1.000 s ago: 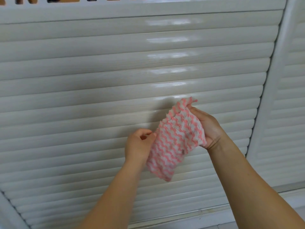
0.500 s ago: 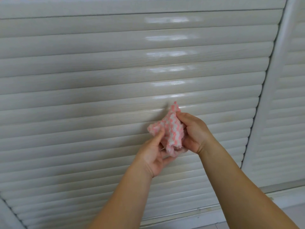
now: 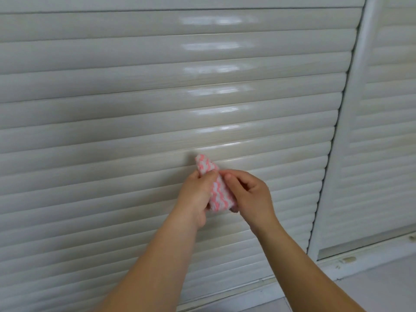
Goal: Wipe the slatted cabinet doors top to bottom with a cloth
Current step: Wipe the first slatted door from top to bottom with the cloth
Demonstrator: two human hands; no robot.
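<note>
Two bare forearms come up from six o'clock, the left one from the bottom centre and the right one from five o'clock, and they meet just right of centre. The left hand [image 3: 195, 194] is closed on the pink-and-white wavy-striped cloth [image 3: 217, 190], thumb pressed across the front of it and the palm wrapped round its near side. The right hand [image 3: 249, 194] sits at three o'clock of the cloth, touching it, fingers curled in narrow with the fingertips [image 3: 228, 177] nipping the cloth's right edge. So both hands are gripping the cloth, which is bunched into a narrow, upright fold between them. Its top corner pokes up at twelve o'clock above the left thumb, its lower end bulges out under the right hand's fingers.

Just behind it, the slatted cabinet door [image 3: 112, 131] fills most of the view, pale cream horizontal slats running side to side. The cloth's top corner is right against one slat; whether it presses on it I cannot tell. Glossy patches of light run up the slats at twelve o'clock of the cloth. Over at three o'clock a white vertical frame post [image 3: 342, 136] slants down, and beyond it a second slatted door [image 3: 387, 131]. At five o'clock, the white bottom sill [image 3: 360, 262] shows chipped paint.
</note>
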